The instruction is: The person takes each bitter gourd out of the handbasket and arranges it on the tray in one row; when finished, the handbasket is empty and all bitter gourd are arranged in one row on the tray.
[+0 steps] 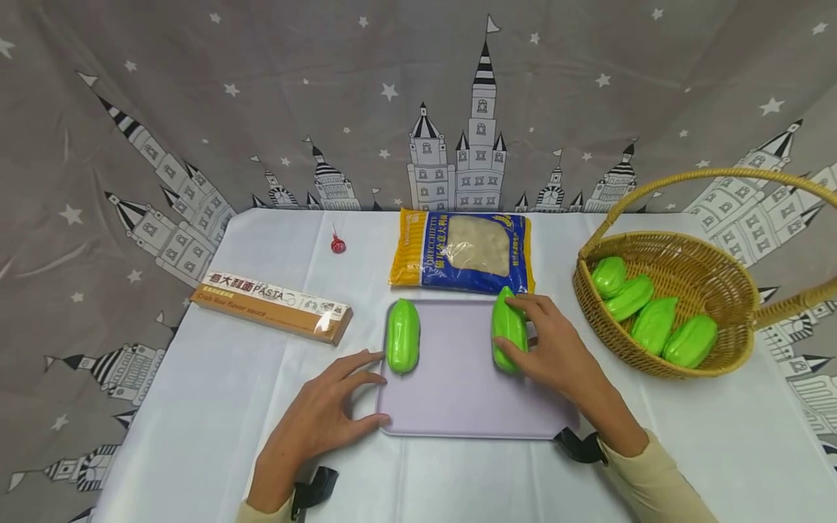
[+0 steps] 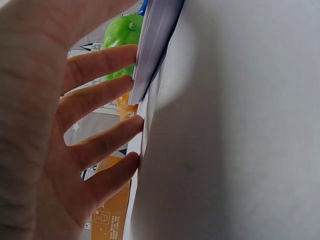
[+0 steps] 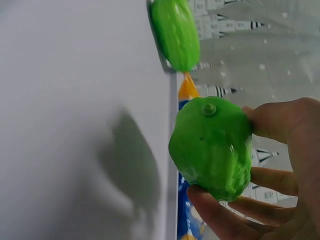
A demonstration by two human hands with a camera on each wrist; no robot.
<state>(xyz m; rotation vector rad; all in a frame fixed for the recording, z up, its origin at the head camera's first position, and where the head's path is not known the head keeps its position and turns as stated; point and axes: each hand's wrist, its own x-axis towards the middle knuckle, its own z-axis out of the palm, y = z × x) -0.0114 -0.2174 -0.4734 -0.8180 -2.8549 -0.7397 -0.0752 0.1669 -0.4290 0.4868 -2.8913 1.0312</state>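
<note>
My right hand (image 1: 549,349) grips a shiny green ridged fruit (image 1: 508,330) over the right part of the lilac tray (image 1: 445,407). In the right wrist view that fruit hangs between thumb and fingers, its shadow cast on the tray. A similar green fruit (image 1: 402,335) lies lengthwise at the tray's left side. My left hand (image 1: 330,407) is at the tray's left edge, fingers spread and loosely bent, holding nothing. From the left wrist, some fingertips (image 2: 127,52) appear at the tray's rim (image 2: 150,55); whether they press it I cannot tell.
A wicker basket (image 1: 739,356) with several green fruits stands at the right, its handle arching high. Behind the tray lies a blue and yellow orecchiette bag (image 1: 464,250). A pasta box (image 1: 275,309) and a red lollipop (image 1: 337,244) lie at the left.
</note>
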